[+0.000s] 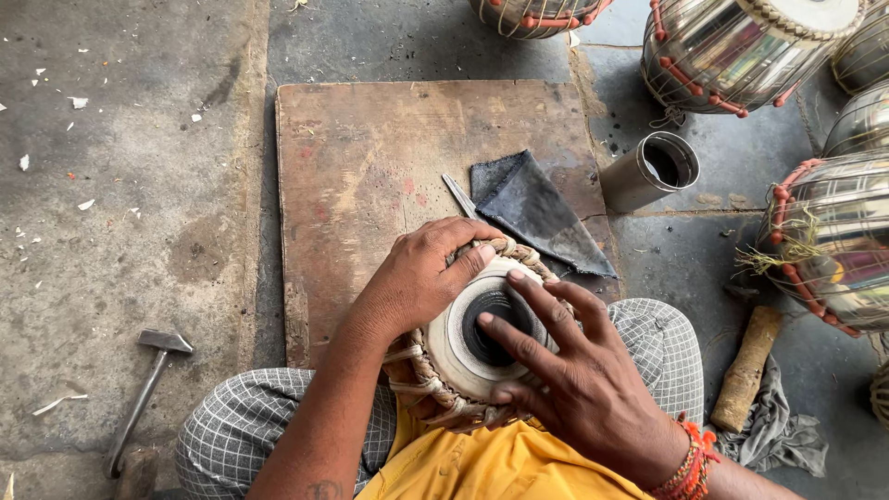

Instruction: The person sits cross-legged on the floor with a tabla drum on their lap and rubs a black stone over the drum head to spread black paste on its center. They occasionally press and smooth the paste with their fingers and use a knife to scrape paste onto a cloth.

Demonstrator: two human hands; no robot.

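Observation:
A small drum (pixel 458 347) with a pale skin head, a black centre patch and a braided rim rests between my knees. My left hand (pixel 417 278) grips its far left rim, thumb lying on the skin. My right hand (pixel 565 370) lies spread over the head, fingertips pressing on the black patch, and holds nothing. A band of orange beads circles my right wrist.
A worn wooden board (pixel 370 176) lies ahead with a dark folded cloth (pixel 537 213) and a thin metal blade (pixel 459 195) on it. A metal cup (pixel 653 169), several shiny metal drums (pixel 732 51), a wooden stick (pixel 748 368) on a rag are right; a hammer (pixel 143 389) lies left.

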